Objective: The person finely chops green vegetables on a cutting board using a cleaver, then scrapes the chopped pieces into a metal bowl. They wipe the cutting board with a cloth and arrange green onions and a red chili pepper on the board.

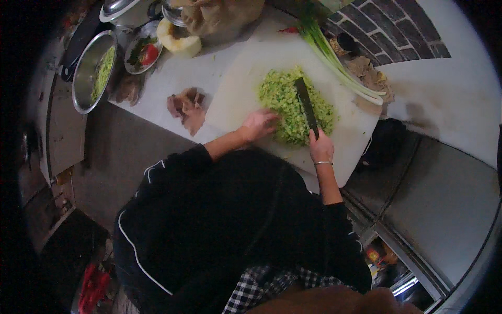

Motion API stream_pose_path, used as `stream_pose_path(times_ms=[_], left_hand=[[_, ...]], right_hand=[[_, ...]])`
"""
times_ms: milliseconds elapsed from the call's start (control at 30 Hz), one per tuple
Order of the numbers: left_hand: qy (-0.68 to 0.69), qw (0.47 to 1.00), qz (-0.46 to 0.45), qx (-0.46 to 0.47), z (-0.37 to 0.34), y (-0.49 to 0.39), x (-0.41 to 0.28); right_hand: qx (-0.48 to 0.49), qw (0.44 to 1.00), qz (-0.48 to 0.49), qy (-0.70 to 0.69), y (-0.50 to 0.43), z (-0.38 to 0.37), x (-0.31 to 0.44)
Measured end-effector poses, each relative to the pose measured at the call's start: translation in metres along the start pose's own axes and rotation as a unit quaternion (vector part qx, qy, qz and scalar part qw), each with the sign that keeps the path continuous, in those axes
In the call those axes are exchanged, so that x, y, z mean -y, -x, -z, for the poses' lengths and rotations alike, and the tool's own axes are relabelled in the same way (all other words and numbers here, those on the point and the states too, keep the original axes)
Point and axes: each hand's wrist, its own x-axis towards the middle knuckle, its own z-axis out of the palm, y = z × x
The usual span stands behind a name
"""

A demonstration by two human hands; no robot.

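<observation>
A wide heap of finely chopped pale-green vegetable [276, 88] covers the middle of the large white cutting board [235, 94]. My right hand [322, 147] grips the handle end of a dark-bladed kitchen knife [306, 100], whose blade points away from me across the heap. At the heap's near left edge is my left hand [260, 125], slightly blurred, its fingers apart and reaching to the chopped pieces. It holds nothing that I can see.
Long spring onions [333, 64] lie along the board's right edge, beside crumpled brown paper [368, 72]. Left are a crumpled brown wrapping [189, 108], a steel bowl [80, 84] holding shredded green vegetable, a smaller bowl [133, 68] and a cut pale vegetable [184, 45].
</observation>
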Motion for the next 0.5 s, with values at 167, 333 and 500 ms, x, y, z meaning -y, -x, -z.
stream_pose_path(times_ms=[167, 333, 500], left_hand=[[0.012, 0.995, -0.036, -0.089, -0.001, -0.016, 0.009], [-0.078, 0.965, 0.032, -0.247, 0.02, -0.032, 0.043], [-0.165, 0.953, 0.057, -0.249, 0.03, -0.047, 0.062]], right_hand=[[-0.02, 0.997, 0.028, -0.064, -0.011, 0.022, -0.026], [-0.045, 0.998, 0.001, -0.049, -0.024, 0.026, -0.031], [0.039, 0.998, 0.012, -0.037, -0.03, 0.016, -0.033]])
